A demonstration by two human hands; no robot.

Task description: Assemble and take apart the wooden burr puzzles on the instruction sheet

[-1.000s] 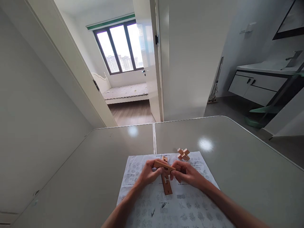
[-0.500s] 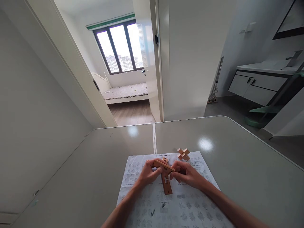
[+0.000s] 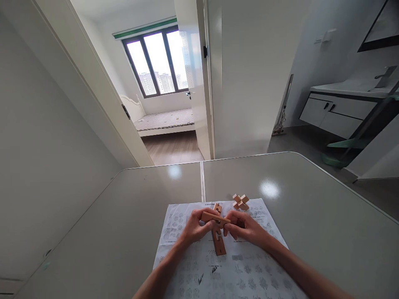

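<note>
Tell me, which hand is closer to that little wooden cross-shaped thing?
Right. The right hand is just on the near side of the wooden cross; the left hand is farther away, off to its near left.

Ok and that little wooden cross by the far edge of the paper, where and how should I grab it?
Probably with your right hand, the nearer one, once it's off the wooden bar: come from above and the near side, and pinch two opposite arms of the wooden cross. Its blocky arms jut out with gaps between them, and its top is uncovered.
</note>
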